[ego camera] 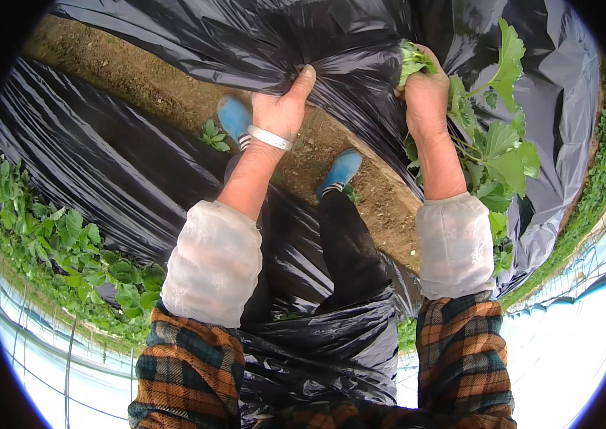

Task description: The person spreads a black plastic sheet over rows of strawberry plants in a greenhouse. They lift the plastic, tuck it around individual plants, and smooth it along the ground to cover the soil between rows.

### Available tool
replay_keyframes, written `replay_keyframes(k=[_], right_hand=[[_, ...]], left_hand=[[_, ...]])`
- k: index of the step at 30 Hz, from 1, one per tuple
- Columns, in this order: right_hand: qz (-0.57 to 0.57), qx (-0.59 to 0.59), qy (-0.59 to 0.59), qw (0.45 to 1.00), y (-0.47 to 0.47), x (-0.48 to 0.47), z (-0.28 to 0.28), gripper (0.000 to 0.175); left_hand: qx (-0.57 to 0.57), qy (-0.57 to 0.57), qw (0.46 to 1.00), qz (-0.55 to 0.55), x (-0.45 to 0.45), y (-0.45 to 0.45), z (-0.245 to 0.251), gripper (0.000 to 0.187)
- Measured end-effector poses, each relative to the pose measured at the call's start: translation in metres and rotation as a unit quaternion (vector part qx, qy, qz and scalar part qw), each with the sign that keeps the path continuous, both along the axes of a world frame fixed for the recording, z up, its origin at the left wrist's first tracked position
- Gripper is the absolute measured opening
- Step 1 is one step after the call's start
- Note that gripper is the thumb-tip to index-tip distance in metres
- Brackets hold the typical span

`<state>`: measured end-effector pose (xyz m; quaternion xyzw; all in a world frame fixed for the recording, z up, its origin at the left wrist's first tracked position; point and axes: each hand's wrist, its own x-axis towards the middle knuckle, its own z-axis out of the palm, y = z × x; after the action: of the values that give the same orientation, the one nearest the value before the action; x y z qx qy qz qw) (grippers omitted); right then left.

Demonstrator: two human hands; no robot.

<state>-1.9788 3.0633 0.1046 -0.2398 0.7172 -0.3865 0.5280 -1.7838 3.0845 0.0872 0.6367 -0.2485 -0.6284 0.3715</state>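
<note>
My left hand (284, 107) grips the edge of a black plastic mulch film (260, 37), which is bunched and creased around the thumb. To the right, my right hand (427, 91) closes around a bunch of green leaves (414, 63) where they come up at the film; its fingertips are partly hidden. Beside the right forearm stand strawberry-like plants (501, 150) with broad toothed leaves, above the film. Both forearms carry translucent white sleeve covers (214, 263), and a white band (269, 138) circles the left wrist.
Bare soil (308, 139) forms a furrow under my blue shoes (341, 167). A second bed under black film (93, 150) runs along the left, bordered by leafy plants (83, 246). Small weeds (214, 137) grow in the furrow. Greenhouse walls (40, 343) curve around the rim.
</note>
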Motion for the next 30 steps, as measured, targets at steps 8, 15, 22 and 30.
replay_keyframes(k=[8,15,22,30], right_hand=[[-0.355,-0.004,-0.3,0.885,0.007,0.006,-0.011,0.008],[-0.035,0.028,-0.016,0.999,-0.002,-0.009,0.001,0.018],[-0.285,-0.005,-0.408,0.867,0.014,0.009,-0.006,0.014],[0.452,0.042,0.412,0.79,-0.014,-0.003,0.042,0.029]], left_hand=[[-0.018,-0.031,0.999,-0.037,0.013,0.005,-0.047,0.024],[0.155,-0.016,0.988,0.017,0.016,0.011,-0.047,0.022],[0.24,-0.003,0.971,-0.006,0.017,0.003,-0.048,0.024],[0.051,0.323,0.944,0.049,-0.001,0.005,0.018,0.052]])
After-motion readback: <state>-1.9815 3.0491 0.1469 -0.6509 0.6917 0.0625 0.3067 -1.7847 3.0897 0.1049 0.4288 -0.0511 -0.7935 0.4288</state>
